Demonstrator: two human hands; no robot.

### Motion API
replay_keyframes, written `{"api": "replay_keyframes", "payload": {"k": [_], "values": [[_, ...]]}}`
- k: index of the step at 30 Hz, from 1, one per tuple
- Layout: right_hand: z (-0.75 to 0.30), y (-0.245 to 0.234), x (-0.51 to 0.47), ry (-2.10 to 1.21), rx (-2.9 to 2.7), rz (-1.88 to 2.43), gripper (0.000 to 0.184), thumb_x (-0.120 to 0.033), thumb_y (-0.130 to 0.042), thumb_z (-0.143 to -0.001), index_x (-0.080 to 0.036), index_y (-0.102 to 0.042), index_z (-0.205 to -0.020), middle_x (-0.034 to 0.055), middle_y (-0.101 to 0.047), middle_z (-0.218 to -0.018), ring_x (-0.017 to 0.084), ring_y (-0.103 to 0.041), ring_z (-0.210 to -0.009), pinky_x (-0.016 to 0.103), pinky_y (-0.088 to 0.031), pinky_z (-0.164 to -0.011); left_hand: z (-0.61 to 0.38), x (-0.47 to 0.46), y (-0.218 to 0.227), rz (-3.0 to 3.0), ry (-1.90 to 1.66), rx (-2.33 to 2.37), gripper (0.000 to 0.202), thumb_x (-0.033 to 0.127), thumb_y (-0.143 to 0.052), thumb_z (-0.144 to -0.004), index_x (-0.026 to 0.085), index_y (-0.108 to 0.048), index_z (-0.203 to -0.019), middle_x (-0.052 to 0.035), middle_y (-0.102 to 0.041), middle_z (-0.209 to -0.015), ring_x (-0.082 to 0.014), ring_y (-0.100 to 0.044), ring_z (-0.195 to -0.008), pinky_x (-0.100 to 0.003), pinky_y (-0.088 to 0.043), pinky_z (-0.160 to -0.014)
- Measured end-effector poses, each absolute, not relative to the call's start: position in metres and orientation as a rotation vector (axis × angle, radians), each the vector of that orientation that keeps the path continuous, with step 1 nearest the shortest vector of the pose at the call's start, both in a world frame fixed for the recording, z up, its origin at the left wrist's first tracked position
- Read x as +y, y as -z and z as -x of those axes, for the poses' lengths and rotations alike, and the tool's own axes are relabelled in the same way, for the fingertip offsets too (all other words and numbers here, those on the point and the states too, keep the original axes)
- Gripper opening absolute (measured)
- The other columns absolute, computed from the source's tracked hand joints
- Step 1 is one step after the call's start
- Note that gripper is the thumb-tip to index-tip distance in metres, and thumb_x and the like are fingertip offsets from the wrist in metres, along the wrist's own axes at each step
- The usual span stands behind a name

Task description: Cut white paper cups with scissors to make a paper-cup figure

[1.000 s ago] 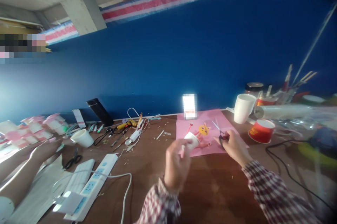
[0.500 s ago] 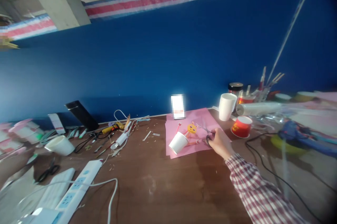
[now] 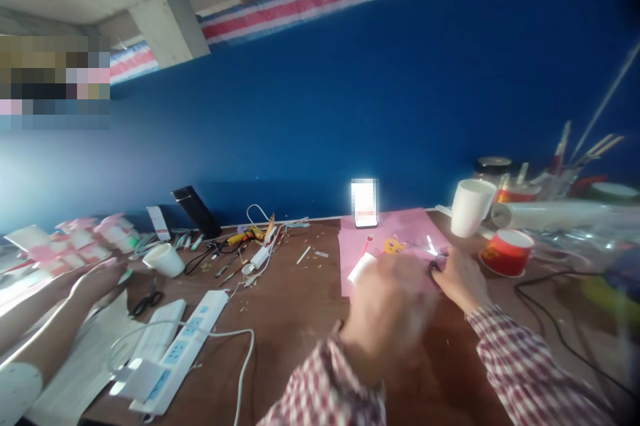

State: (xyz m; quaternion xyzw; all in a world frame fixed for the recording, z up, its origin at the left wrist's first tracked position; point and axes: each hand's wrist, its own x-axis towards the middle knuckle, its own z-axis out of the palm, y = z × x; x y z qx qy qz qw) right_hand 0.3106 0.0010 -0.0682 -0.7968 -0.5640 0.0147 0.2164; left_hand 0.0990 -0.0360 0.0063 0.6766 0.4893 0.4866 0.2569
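Note:
My right hand is closed around the dark handles of a pair of scissors, whose blades lie over pink paper sheets. My left hand, smeared by motion, hangs in front of the paper; its fingers cannot be made out. It partly hides a white paper cup tipped on its side. Behind the hand shows a yellow animal-face cutout. A thin red strip with a rounded end sticks up beside the cup. A bright phone-like screen stands at the back of the paper.
Right of the paper stand a white cup and a red paper bowl. At left lie a power strip with a white cable, black scissors and another white cup. Another person's arms reach in at far left.
My left hand has come into view in front of the pink paper. The camera has swung left, shifting the scene rightward. My right hand keeps hold of the scissors.

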Motion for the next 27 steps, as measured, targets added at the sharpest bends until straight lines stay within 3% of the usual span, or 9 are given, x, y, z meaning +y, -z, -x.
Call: {"api": "replay_keyframes", "payload": {"k": [1, 4, 8, 12, 16, 19, 27], "values": [[-0.31, 0.067, 0.0, -0.027, -1.561, 2.229, 0.043, -0.038, -0.053, -0.072, -0.012, -0.05, -0.107, 0.018, -0.058, -0.102, 0.032, -0.055, -0.094, 0.036, -0.042, -0.072, -0.097, -0.033, -0.009, -1.896, -1.261, 1.396, 0.043, 0.046, -0.067, -0.065, 0.017, -0.058, -0.095, -0.0147, -0.06, -0.096, -0.0318, -0.049, -0.103, -0.039, -0.04, -0.082], [-0.308, 0.063, -0.001, 0.003, -1.567, 2.286, 0.04, -0.04, -0.048, -0.077, -0.013, -0.05, -0.107, 0.0169, -0.058, -0.1, 0.031, -0.056, -0.094, 0.036, -0.042, -0.07, -0.088, -0.019, -0.009, -2.254, -0.587, 1.872, 0.059, 0.055, -0.067, -0.059, 0.012, -0.053, -0.097, -0.0159, -0.06, -0.095, -0.0319, -0.052, -0.098, -0.038, -0.042, -0.078], [-0.308, 0.059, -0.003, 0.004, -1.603, 2.307, 0.037, -0.039, -0.045, -0.079, -0.015, -0.048, -0.107, 0.015, -0.059, -0.099, 0.03, -0.058, -0.091, 0.036, -0.042, -0.067, -0.073, -0.001, 0.001, -2.296, -0.175, 1.793, 0.045, 0.049, -0.066, -0.061, 0.015, -0.057, -0.089, -0.0086, -0.064, -0.084, -0.024, -0.06, -0.08, -0.028, -0.043, -0.064], [-0.311, 0.055, -0.009, -0.019, -1.632, 2.315, 0.04, -0.041, -0.043, -0.079, -0.017, -0.043, -0.111, 0.0127, -0.062, -0.095, 0.028, -0.06, -0.085, 0.034, -0.042, -0.061, -0.045, 0.013, 0.005, -2.24, -0.384, 1.685, 0.03, 0.044, -0.063, -0.065, 0.017, -0.062, -0.078, -0.0049, -0.065, -0.075, -0.0193, -0.061, -0.071, -0.025, -0.041, -0.059], [-0.307, 0.048, -0.02, 0.038, -1.713, 2.32, 0.043, -0.042, -0.043, -0.08, -0.017, -0.039, -0.115, 0.0118, -0.064, -0.091, 0.028, -0.061, -0.082, 0.033, -0.04, -0.058, -0.012, 0.04, 0.008, -1.968, -0.844, 1.692, 0.038, 0.042, -0.063, -0.067, 0.015, -0.061, -0.094, -0.0062, -0.066, -0.084, -0.0178, -0.061, -0.073, -0.025, -0.043, -0.063], [-0.3, 0.045, -0.026, 0.062, -1.791, 2.314, 0.04, -0.041, -0.04, -0.082, -0.018, -0.04, -0.115, 0.0121, -0.064, -0.089, 0.028, -0.062, -0.08, 0.032, -0.039, -0.057, 0.002, 0.069, 0.016, -1.723, -1.102, 1.885, 0.04, 0.041, -0.066, -0.066, 0.016, -0.059, -0.096, -0.0064, -0.066, -0.087, -0.0184, -0.061, -0.078, -0.027, -0.045, -0.067], [-0.298, 0.051, -0.027, 0.156, -1.899, 2.244, 0.031, -0.044, -0.043, -0.082, -0.021, -0.047, -0.104, 0.0089, -0.064, -0.083, 0.026, -0.062, -0.078, 0.029, -0.038, -0.058, 0.001, 0.121, 0.044, -1.452, -1.206, 2.091, 0.04, 0.04, -0.068, -0.064, 0.014, -0.054, -0.091, -0.0081, -0.064, -0.088, -0.0196, -0.061, -0.078, -0.029, -0.046, -0.067]]}}
